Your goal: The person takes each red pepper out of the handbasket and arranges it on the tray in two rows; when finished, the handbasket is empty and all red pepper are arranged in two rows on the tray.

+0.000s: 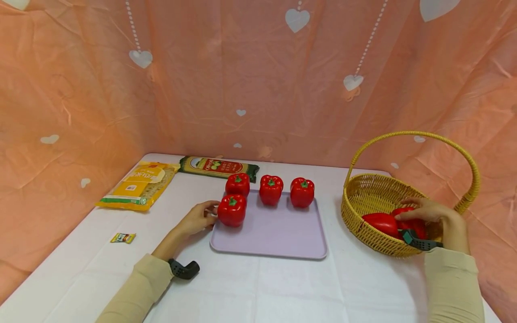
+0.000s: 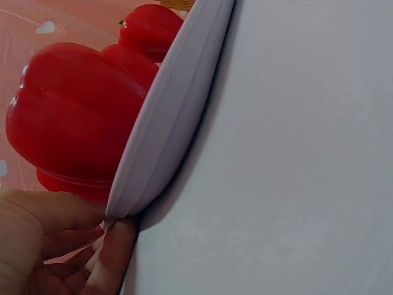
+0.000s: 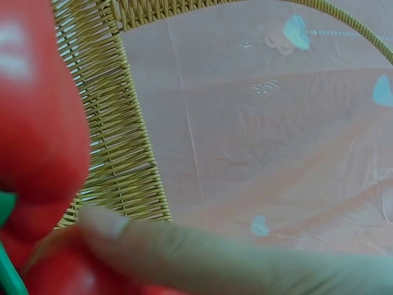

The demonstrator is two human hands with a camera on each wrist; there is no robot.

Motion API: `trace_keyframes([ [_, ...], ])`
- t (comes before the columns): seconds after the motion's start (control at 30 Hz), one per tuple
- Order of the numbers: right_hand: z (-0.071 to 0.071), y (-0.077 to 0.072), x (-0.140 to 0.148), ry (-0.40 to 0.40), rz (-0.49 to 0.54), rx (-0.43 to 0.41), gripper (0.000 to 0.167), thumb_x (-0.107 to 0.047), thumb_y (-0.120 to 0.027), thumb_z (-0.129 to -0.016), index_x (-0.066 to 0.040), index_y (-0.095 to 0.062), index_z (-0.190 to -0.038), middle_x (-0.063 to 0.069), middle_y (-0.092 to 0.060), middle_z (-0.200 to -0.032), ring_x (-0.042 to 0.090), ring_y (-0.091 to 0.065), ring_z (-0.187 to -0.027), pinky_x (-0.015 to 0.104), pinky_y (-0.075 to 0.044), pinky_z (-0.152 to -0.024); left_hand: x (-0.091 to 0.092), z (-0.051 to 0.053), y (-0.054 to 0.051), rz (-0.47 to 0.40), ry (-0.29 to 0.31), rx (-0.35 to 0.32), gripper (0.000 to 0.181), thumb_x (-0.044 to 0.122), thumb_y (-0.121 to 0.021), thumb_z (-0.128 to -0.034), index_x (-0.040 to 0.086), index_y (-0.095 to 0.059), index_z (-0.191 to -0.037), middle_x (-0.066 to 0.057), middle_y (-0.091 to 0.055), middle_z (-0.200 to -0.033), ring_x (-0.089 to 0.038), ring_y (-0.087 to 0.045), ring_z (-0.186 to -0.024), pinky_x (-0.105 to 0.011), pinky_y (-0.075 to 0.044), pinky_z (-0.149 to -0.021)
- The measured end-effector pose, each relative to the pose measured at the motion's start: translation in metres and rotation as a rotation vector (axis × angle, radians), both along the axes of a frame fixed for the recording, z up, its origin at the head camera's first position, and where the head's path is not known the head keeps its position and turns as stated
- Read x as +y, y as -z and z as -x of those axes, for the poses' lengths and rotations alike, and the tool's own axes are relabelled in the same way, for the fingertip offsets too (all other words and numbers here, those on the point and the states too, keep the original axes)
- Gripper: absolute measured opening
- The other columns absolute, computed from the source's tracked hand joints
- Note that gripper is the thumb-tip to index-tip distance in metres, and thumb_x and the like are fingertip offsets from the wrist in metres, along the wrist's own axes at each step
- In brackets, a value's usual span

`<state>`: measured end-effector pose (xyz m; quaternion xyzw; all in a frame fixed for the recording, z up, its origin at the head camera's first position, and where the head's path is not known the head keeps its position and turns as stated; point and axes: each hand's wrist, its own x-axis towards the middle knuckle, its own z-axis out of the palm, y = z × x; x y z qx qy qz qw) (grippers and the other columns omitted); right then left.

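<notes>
Lilac rectangular tray (image 1: pixel 272 233), rim pinched by left hand (image 1: pixel 197 220); golden wicker basket (image 1: pixel 369 195), right hand (image 1: pixel 430 211) touching glossy red bell peppers (image 1: pixel 379 224) inside, grip can't tell.

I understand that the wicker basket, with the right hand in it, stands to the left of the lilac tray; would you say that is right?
Not quite: the wicker basket stands to the right of the lilac tray, as the head view shows. The right hand is indeed in it.
</notes>
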<state>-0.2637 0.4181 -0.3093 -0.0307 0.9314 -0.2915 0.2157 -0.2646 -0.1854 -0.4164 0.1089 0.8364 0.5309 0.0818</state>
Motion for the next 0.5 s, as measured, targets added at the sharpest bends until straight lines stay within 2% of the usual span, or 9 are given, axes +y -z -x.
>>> trace_keyframes([
  [0.1, -0.002, -0.002, -0.002, 0.003, 0.007, 0.072, 0.079, -0.035, -0.059, -0.088, 0.013, -0.018, -0.135, 0.037, -0.036, -0.12, 0.044, -0.042, -0.104, 0.044, -0.05, -0.078, 0.0, 0.0, 0.0, 0.003, 0.0, -0.002, 0.05, -0.006, -0.054, -0.0836, -0.006, -0.042, -0.132, -0.018, -0.054, -0.106, -0.019, -0.052, -0.078, -0.03, -0.054, -0.064],
  [0.27, -0.001, -0.006, -0.007, -0.004, 0.015, 0.253, 0.081, -0.031, -0.061, -0.088, 0.014, -0.016, -0.137, 0.037, -0.036, -0.123, 0.046, -0.042, -0.105, 0.046, -0.047, -0.08, 0.0, -0.001, 0.0, 0.007, -0.006, -0.006, 0.051, -0.006, -0.054, -0.0837, -0.005, -0.042, -0.133, -0.018, -0.054, -0.107, -0.019, -0.052, -0.078, -0.029, -0.053, -0.064],
  [0.37, -0.001, -0.01, -0.012, -0.008, 0.031, 0.353, 0.079, -0.027, -0.064, -0.087, 0.01, -0.018, -0.139, 0.036, -0.035, -0.125, 0.045, -0.042, -0.106, 0.039, -0.048, -0.078, 0.0, -0.001, -0.001, 0.005, -0.004, -0.004, 0.051, -0.006, -0.055, -0.0838, -0.006, -0.041, -0.133, -0.019, -0.054, -0.107, -0.019, -0.052, -0.076, -0.029, -0.053, -0.064],
  [0.4, -0.001, -0.011, -0.014, -0.011, 0.036, 0.382, 0.077, -0.025, -0.065, -0.086, 0.009, -0.02, -0.139, 0.034, -0.035, -0.126, 0.041, -0.043, -0.105, 0.035, -0.048, -0.077, 0.0, -0.001, -0.001, 0.004, -0.003, -0.003, 0.051, -0.005, -0.055, -0.0839, -0.006, -0.041, -0.133, -0.019, -0.054, -0.107, -0.019, -0.052, -0.075, -0.029, -0.053, -0.064],
  [0.5, -0.002, -0.016, -0.019, -0.012, 0.054, 0.464, 0.072, -0.021, -0.067, -0.085, 0.005, -0.026, -0.138, 0.028, -0.042, -0.124, 0.017, -0.051, -0.099, 0.02, -0.046, -0.071, 0.0, -0.001, -0.001, 0.001, 0.0, 0.0, 0.051, -0.005, -0.055, -0.084, -0.006, -0.041, -0.133, -0.019, -0.053, -0.107, -0.018, -0.052, -0.074, -0.029, -0.053, -0.063],
])
